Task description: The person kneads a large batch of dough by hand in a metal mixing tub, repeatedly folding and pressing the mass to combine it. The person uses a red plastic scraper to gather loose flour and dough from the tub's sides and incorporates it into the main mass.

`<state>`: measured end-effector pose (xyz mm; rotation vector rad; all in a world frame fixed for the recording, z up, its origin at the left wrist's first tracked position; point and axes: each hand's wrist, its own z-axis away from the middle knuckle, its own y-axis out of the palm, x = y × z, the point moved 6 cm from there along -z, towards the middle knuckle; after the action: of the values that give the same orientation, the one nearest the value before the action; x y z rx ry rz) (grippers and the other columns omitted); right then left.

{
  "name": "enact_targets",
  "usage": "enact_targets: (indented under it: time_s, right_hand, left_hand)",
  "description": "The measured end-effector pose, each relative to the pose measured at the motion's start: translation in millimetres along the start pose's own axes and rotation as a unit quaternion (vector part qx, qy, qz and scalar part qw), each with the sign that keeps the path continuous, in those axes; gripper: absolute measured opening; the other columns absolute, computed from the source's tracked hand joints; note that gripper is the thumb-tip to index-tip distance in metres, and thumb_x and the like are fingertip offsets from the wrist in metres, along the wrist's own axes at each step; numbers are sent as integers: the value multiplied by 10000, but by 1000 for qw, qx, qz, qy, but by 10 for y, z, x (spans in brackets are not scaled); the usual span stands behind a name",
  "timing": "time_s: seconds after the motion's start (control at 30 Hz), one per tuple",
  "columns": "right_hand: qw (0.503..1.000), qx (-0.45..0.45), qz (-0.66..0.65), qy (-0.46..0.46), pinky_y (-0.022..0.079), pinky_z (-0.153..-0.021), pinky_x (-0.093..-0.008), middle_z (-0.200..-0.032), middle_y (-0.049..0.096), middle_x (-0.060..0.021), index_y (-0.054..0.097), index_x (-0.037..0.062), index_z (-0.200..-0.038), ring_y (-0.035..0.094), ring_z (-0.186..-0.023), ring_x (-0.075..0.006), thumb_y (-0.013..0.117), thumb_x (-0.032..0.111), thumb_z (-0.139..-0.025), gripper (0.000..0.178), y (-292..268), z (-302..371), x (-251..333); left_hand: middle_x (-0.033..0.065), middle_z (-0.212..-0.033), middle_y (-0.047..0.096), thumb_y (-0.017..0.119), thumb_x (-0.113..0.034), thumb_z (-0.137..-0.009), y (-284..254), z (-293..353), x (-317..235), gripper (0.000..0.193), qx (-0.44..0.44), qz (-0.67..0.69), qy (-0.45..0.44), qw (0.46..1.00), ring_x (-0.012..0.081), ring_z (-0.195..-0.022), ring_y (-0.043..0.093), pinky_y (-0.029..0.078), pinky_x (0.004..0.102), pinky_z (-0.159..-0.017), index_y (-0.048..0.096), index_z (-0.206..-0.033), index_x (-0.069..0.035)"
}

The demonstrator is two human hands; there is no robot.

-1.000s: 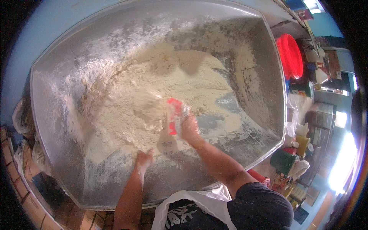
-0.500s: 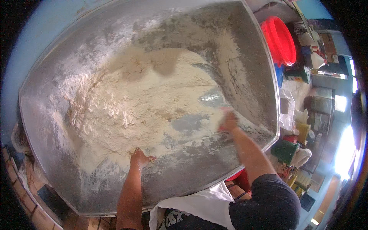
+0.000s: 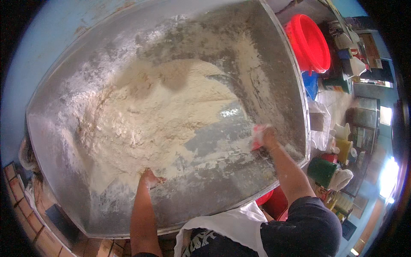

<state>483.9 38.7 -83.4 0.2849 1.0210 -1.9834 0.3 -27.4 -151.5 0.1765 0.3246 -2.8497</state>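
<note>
A big metal trough point(image 3: 205, 201) with sloping walls holds a wide mass of pale, floury dough point(image 3: 141, 115), rough and lumpy on its left side. My left hand point(image 3: 148, 178) rests at the dough's near edge. Its thumb sticks out to the right, dusted with dough, and the other fingers are partly hidden; it looks open and grips nothing I can see. Toward the trough's right side, my right hand point(image 3: 269, 138) is closed on a flat red dough scraper point(image 3: 257, 137), slightly blurred by motion, over the floury metal bottom.
Beyond the right wall stand a red bucket point(image 3: 314, 45), a white bag point(image 3: 320, 128) and a green container point(image 3: 321, 172). Another red container point(image 3: 274, 203) sits below the near rim. Brown tiles point(image 3: 32, 218) show at the lower left. A blue wall point(image 3: 47, 51) rises behind the trough.
My right hand has moved a little right and nearer with the scraper. More bare metal shows between it and the dough. The left hand has shifted slightly left.
</note>
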Motion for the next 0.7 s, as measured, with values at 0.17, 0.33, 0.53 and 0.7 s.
enact_targets:
  time_s: [0.17, 0.33, 0.53, 0.7]
  right_hand:
    - [824, -95, -558, -35, 488, -845, -439, -1025, 613, -216, 620, 34, -1004, 604, -956, -351, 601, 223, -826, 261, -510, -370, 975]
    - [735, -144, -662, 33, 451, -909, -394, -1072, 614, -150, 611, 43, -1103, 575, -1005, -275, 706, 314, -767, 442, 105, -274, 381]
    - [818, 143, -461, 313, 451, -893, -392, -999, 639, -131, 608, 35, -1050, 581, -1004, -260, 669, 294, -758, 395, 1850, -151, -495]
    - [713, 37, -585, 384, 392, -975, -427, -1095, 613, -154, 572, 12, -1145, 524, -1112, -278, 530, 241, -867, 363, 1887, -1457, 2]
  left_hand:
    - [280, -1419, 379, 751, -629, -641, 91, -85, 55, 1141, 28, 31, 24, 999, 364, -1331, 371, 336, 418, -1099, 300, -1376, 118]
    - [278, -1420, 380, 718, -642, -671, 69, -51, 17, 1097, 48, 5, 30, 998, 365, -1330, 370, 320, 402, -1109, 313, -1393, 79]
    - [277, -1413, 391, 707, -651, -675, 212, -170, 127, 1076, 66, 80, 85, 991, 367, -1322, 377, 302, 388, -1119, 342, -1392, 63]
    - [278, -1386, 429, 801, -649, -528, 266, -274, 382, 1175, -82, -73, -3, 994, 365, -1307, 403, 304, 403, -1115, 411, -1321, 125]
